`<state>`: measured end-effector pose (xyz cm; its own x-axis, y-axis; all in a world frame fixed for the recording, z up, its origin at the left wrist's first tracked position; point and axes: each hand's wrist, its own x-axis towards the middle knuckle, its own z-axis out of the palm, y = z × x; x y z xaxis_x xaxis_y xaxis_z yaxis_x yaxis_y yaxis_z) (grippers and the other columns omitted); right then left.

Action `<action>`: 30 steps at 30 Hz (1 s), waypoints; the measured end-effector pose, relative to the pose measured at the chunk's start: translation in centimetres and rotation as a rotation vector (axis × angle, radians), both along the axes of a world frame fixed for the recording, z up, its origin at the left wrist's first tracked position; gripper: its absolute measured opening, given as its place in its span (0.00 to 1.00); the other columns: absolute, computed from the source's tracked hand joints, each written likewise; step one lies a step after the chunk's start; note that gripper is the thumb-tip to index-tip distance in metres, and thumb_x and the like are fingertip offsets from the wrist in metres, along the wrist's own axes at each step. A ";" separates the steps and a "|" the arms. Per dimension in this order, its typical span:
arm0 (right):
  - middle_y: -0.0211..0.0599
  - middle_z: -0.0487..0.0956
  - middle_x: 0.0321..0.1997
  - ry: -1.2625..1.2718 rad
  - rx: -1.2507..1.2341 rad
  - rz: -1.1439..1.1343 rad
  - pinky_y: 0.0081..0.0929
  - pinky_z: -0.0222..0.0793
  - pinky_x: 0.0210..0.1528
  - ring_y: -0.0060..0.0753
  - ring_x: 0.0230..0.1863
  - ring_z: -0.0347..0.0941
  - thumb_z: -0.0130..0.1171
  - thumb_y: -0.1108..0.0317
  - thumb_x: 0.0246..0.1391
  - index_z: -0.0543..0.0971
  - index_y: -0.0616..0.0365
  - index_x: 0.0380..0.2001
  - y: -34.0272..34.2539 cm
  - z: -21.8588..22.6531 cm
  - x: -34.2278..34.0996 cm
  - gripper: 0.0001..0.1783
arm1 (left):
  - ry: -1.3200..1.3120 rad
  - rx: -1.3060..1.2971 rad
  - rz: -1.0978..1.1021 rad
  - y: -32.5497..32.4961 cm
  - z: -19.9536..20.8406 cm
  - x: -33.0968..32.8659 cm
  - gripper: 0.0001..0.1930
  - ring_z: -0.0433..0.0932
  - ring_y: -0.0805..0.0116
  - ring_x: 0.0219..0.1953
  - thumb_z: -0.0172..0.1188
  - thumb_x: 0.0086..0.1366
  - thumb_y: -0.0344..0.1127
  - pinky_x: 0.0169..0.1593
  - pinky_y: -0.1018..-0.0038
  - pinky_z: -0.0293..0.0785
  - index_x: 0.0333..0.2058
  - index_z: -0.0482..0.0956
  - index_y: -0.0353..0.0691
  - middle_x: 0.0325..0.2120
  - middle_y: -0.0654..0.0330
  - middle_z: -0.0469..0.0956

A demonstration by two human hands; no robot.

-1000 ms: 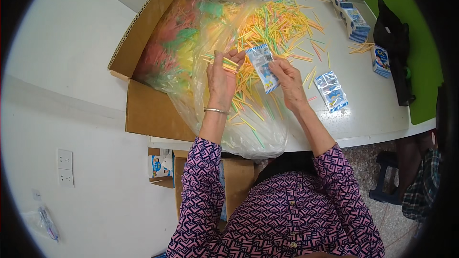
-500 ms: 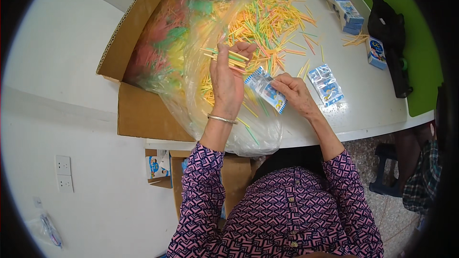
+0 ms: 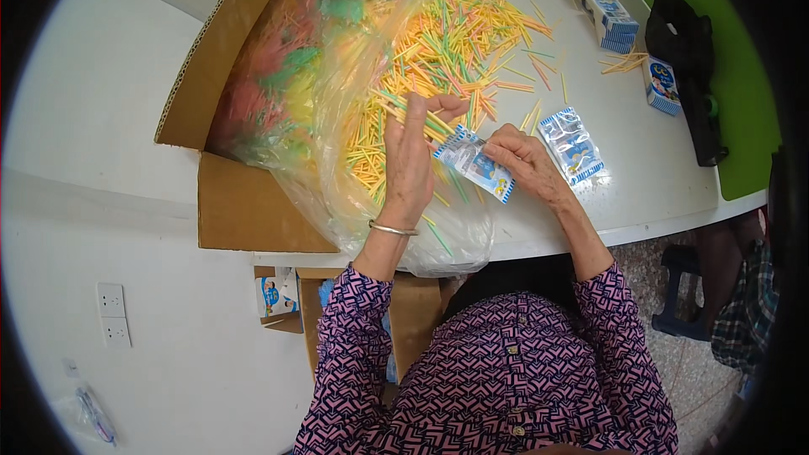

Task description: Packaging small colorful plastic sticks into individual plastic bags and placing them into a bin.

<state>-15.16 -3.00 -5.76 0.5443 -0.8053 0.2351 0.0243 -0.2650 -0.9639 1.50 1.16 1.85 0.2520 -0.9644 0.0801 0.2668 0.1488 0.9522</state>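
Note:
Several thin pastel sticks (image 3: 430,124) in yellow, orange and green lie in my left hand (image 3: 410,160), held under its thumb. Their right ends meet the top edge of a small blue-and-white packet (image 3: 474,163). My right hand (image 3: 524,162) pinches that packet by its right side, thumb on top. Another packet of the same kind, partly clear (image 3: 571,145), lies flat on the table just right of my right hand. Beyond both hands spreads a big heap of loose coloured sticks (image 3: 455,42). Whether any sticks are inside the held packet, I cannot tell.
A cardboard box (image 3: 253,215) lies open at the left, its clear plastic bag (image 3: 337,118) of sticks spilling onto the white table (image 3: 649,177). Small blue-and-white boxes (image 3: 608,17) stand at the back right, near a black object (image 3: 681,34). A dark stool (image 3: 678,295) stands on the floor.
My left hand has shifted slightly right and down, and the sticks now slant down toward the packet. The packet's top edge has come up against the stick ends.

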 end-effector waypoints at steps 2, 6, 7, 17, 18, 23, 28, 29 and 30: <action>0.36 0.70 0.27 0.017 0.009 0.026 0.24 0.61 0.36 0.28 0.32 0.65 0.56 0.64 0.57 0.79 0.64 0.32 -0.1 0.2 -0.2 0.12 | -0.038 0.025 -0.030 0.3 -0.2 0.0 0.20 0.77 0.59 0.46 0.43 0.71 0.45 0.48 0.70 0.75 0.42 0.69 0.29 0.38 0.49 0.76; 0.36 0.69 0.26 0.016 -0.016 0.041 0.24 0.62 0.36 0.28 0.32 0.66 0.55 0.64 0.57 0.79 0.64 0.31 -0.1 0.0 -0.4 0.12 | -0.248 -0.043 -0.078 0.3 -0.7 -0.3 0.22 0.78 0.61 0.44 0.41 0.71 0.46 0.48 0.71 0.73 0.41 0.70 0.28 0.37 0.49 0.77; 0.35 0.69 0.27 0.012 -0.048 0.070 0.23 0.62 0.36 0.27 0.32 0.66 0.55 0.64 0.57 0.79 0.64 0.32 -0.1 -0.2 -0.4 0.12 | -0.282 -0.075 -0.070 0.4 -0.6 -0.5 0.24 0.79 0.63 0.42 0.40 0.72 0.47 0.49 0.72 0.71 0.42 0.71 0.26 0.36 0.50 0.78; 0.31 0.70 0.31 -0.064 0.172 0.086 0.19 0.62 0.38 0.22 0.34 0.66 0.56 0.66 0.58 0.79 0.64 0.35 0.6 -0.1 -0.7 0.11 | -0.147 -0.020 -0.110 1.2 -2.2 -1.1 0.20 0.73 0.67 0.49 0.41 0.72 0.46 0.53 0.71 0.67 0.44 0.70 0.32 0.43 0.52 0.77; 0.31 0.70 0.31 -0.066 0.170 0.087 0.19 0.62 0.38 0.22 0.34 0.66 0.56 0.66 0.58 0.79 0.64 0.35 0.6 -0.2 -0.6 0.11 | -0.119 -0.027 -0.128 1.3 -2.2 -1.1 0.19 0.73 0.67 0.48 0.41 0.72 0.45 0.53 0.72 0.68 0.44 0.70 0.33 0.44 0.52 0.76; 0.31 0.73 0.29 -0.124 0.102 0.059 0.20 0.63 0.39 0.22 0.35 0.66 0.57 0.67 0.57 0.80 0.65 0.37 0.4 -0.5 0.3 0.12 | -0.106 -0.020 -0.197 1.2 -2.3 0.4 0.17 0.73 0.65 0.49 0.43 0.71 0.44 0.53 0.71 0.69 0.44 0.70 0.35 0.45 0.51 0.75; 0.32 0.76 0.31 -0.128 0.070 0.038 0.21 0.63 0.40 0.23 0.36 0.67 0.57 0.67 0.56 0.81 0.65 0.37 0.2 -0.6 0.8 0.12 | 0.159 -0.020 -0.202 0.7 -1.3 2.8 0.16 0.73 0.58 0.52 0.46 0.70 0.44 0.55 0.65 0.70 0.45 0.69 0.36 0.46 0.46 0.74; 0.33 0.77 0.32 -0.130 0.069 0.032 0.21 0.63 0.40 0.24 0.36 0.67 0.57 0.68 0.55 0.81 0.65 0.37 0.2 -0.7 0.9 0.11 | 0.158 -0.020 -0.201 0.7 -1.3 3.0 0.16 0.73 0.58 0.52 0.46 0.70 0.44 0.55 0.65 0.70 0.45 0.69 0.36 0.46 0.46 0.74; 0.33 0.77 0.32 -0.131 0.069 0.036 0.21 0.63 0.40 0.24 0.36 0.67 0.57 0.68 0.55 0.81 0.65 0.37 0.3 -0.8 1.0 0.11 | 0.063 0.000 -0.163 0.8 -1.1 3.2 0.16 0.73 0.58 0.52 0.45 0.70 0.44 0.55 0.65 0.70 0.45 0.69 0.36 0.46 0.46 0.74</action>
<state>-14.15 -2.71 -6.53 0.5411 -0.8027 0.2509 0.1595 -0.1950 -0.9677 4.71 1.92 0.77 0.0973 -0.9928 0.0693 0.3464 0.0991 0.9328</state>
